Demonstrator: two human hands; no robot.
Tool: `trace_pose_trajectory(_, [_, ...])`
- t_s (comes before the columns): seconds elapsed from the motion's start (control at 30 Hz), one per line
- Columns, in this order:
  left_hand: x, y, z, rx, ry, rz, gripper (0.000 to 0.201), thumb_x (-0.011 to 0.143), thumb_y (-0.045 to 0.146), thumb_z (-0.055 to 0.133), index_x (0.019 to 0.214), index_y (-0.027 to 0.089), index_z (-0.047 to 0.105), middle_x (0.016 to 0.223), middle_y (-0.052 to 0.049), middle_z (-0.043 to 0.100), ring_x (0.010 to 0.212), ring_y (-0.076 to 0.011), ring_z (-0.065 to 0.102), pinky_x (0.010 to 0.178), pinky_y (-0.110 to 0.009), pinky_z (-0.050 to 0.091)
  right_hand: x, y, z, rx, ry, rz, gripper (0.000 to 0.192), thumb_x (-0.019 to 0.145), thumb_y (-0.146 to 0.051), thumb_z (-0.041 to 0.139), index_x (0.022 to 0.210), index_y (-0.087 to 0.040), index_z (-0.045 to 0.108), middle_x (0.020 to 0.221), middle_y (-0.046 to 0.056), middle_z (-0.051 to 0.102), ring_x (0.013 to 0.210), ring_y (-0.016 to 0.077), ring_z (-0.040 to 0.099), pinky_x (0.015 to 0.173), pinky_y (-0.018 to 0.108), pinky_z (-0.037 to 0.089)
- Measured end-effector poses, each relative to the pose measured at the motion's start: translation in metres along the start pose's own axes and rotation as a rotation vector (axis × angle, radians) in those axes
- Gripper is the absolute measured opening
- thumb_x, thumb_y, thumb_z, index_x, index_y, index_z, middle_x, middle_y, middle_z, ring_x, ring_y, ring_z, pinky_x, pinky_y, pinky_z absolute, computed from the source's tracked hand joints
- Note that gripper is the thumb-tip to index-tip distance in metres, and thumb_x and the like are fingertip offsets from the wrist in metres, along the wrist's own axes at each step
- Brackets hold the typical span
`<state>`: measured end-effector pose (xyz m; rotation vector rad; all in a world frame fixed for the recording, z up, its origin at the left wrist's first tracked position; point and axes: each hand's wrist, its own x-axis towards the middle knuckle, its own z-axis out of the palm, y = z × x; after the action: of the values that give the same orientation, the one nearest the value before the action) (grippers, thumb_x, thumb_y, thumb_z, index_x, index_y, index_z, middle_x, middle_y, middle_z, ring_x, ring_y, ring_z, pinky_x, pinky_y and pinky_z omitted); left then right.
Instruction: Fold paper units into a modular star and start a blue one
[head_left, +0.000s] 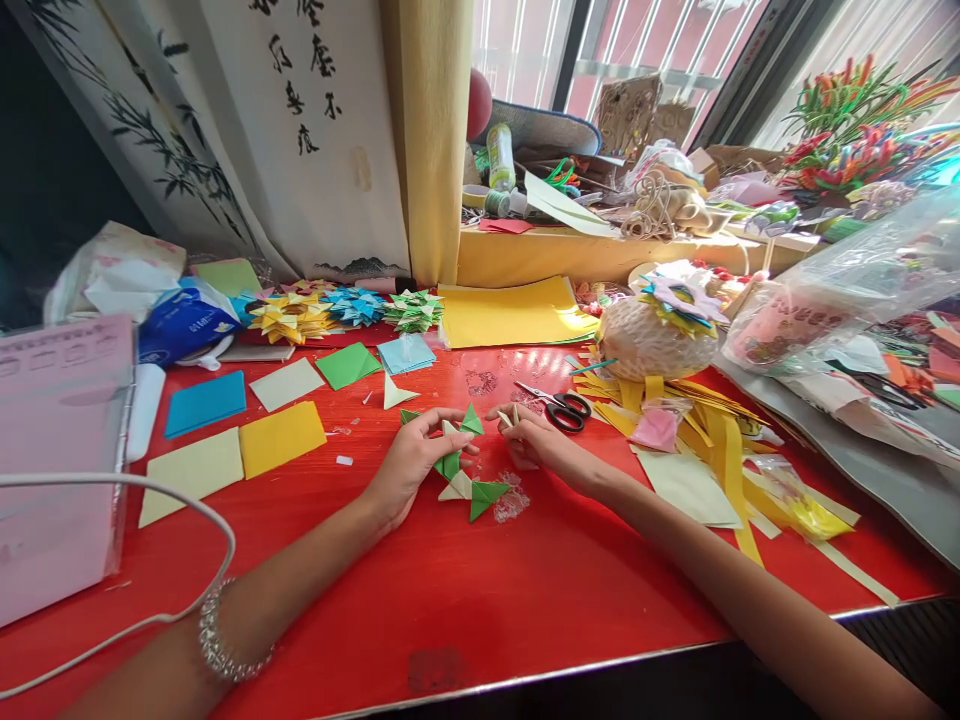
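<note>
L hand (416,455) pinched the green-cream star (461,470); R hand (536,440), at its 3 o'clock, gripped 1 cream unit (508,415), nearer.

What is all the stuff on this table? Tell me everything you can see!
folded paper chain: one, green and cream, held in the left hand
small folded piece: one, cream, pinched in the right hand
scissors: one pair, black handles, behind the right hand
paper squares: several, yellow, cream, blue, green, left on the red table
paper stars: three, yellow, blue, green, at the back
yellow strips: a pile, right side
left hand: one, bracelet on the wrist
right hand: one
</note>
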<state>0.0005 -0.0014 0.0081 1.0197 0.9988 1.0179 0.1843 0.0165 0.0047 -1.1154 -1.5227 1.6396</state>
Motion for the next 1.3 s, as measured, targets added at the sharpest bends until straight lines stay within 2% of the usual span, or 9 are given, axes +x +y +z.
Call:
trace_pose_trajectory(0.3, [0.002,0.000,-0.001,-0.035,-0.009,0.003,0.021,0.069,0.030,0.066,0.080,0.014,0.060,0.071,-0.001,0.062,0.065,-0.0114,0.060,0.061,-0.021,0.048,-0.003,-0.005,-0.003,-0.010,-0.035,0.033,0.050,0.072,-0.016,0.051,0.120,-0.025,0.043,0.071,-0.004,0.037,0.052,0.0061,0.033,0.047,0.019,0.028])
trace_pose_trajectory(0.4, [0.000,0.002,-0.001,-0.035,-0.023,-0.003,0.020,0.071,0.031,0.065,0.079,0.014,0.059,0.069,-0.001,0.062,0.064,-0.0112,0.060,0.060,-0.021,0.048,-0.005,-0.007,0.000,0.024,-0.038,0.021,0.042,0.078,-0.021,0.046,0.120,-0.023,0.041,0.073,-0.004,0.041,0.048,0.0052,0.033,0.045,0.020,0.029])
trace_pose_trajectory(0.5, [-0.001,0.003,0.000,-0.032,-0.039,-0.015,0.020,0.072,0.032,0.063,0.079,0.014,0.058,0.070,-0.002,0.064,0.062,-0.0112,0.060,0.061,-0.022,0.048,-0.003,-0.003,0.002,0.066,-0.086,-0.029,0.036,0.083,-0.033,0.044,0.117,-0.022,0.036,0.081,0.000,0.051,0.053,0.0078,0.048,0.049,0.022,0.039])
trace_pose_trajectory(0.67, [0.000,0.004,0.002,-0.028,-0.043,-0.024,0.021,0.073,0.033,0.062,0.079,0.013,0.058,0.073,-0.004,0.066,0.062,-0.0120,0.061,0.062,-0.023,0.047,0.000,0.007,0.004,0.145,-0.082,-0.140,0.026,0.082,-0.044,0.047,0.089,-0.022,0.034,0.096,0.003,0.057,0.066,0.0120,0.060,0.056,0.028,0.049])
trace_pose_trajectory(0.87, [0.000,0.003,0.002,-0.016,-0.060,-0.016,0.021,0.074,0.032,0.061,0.080,0.013,0.057,0.073,-0.003,0.064,0.060,-0.0110,0.059,0.059,-0.022,0.047,0.001,0.007,0.004,-0.015,-0.100,-0.126,0.027,0.082,-0.044,0.048,0.077,-0.017,0.048,0.065,0.001,0.059,0.053,0.0107,0.056,0.049,0.022,0.044])
trace_pose_trajectory(0.97, [-0.001,0.003,0.002,-0.001,-0.051,-0.011,0.020,0.074,0.032,0.061,0.079,0.013,0.057,0.072,-0.002,0.063,0.059,-0.0103,0.058,0.058,-0.021,0.046,-0.001,0.004,0.004,-0.030,-0.063,-0.120,0.028,0.082,-0.043,0.047,0.075,-0.017,0.052,0.059,-0.001,0.057,0.050,0.0095,0.053,0.049,0.022,0.043])
trace_pose_trajectory(1.07, [-0.001,0.003,0.001,0.012,-0.049,-0.008,0.021,0.074,0.033,0.061,0.080,0.014,0.057,0.072,-0.001,0.061,0.058,-0.0101,0.058,0.057,-0.022,0.046,-0.004,0.001,0.005,0.021,-0.011,-0.088,0.028,0.081,-0.045,0.048,0.072,-0.018,0.048,0.055,-0.003,0.056,0.039,0.0079,0.049,0.039,0.020,0.038])
trace_pose_trajectory(1.2, [0.000,0.003,0.000,0.012,-0.051,-0.021,0.021,0.074,0.034,0.061,0.080,0.014,0.057,0.071,-0.002,0.062,0.057,-0.0104,0.058,0.057,-0.023,0.046,-0.005,0.000,0.004,0.088,0.073,-0.087,0.024,0.078,-0.043,0.053,0.081,-0.019,0.050,0.065,-0.003,0.061,0.030,0.0029,0.040,0.028,0.017,0.022])
trace_pose_trajectory(1.3, [0.000,0.004,0.001,0.012,-0.052,-0.027,0.020,0.074,0.033,0.061,0.080,0.014,0.056,0.071,-0.001,0.062,0.057,-0.0102,0.058,0.056,-0.022,0.045,-0.004,0.002,0.003,0.177,0.099,-0.106,0.021,0.074,-0.035,0.060,0.087,-0.019,0.055,0.081,0.000,0.062,0.047,0.0063,0.055,0.037,0.017,0.037])
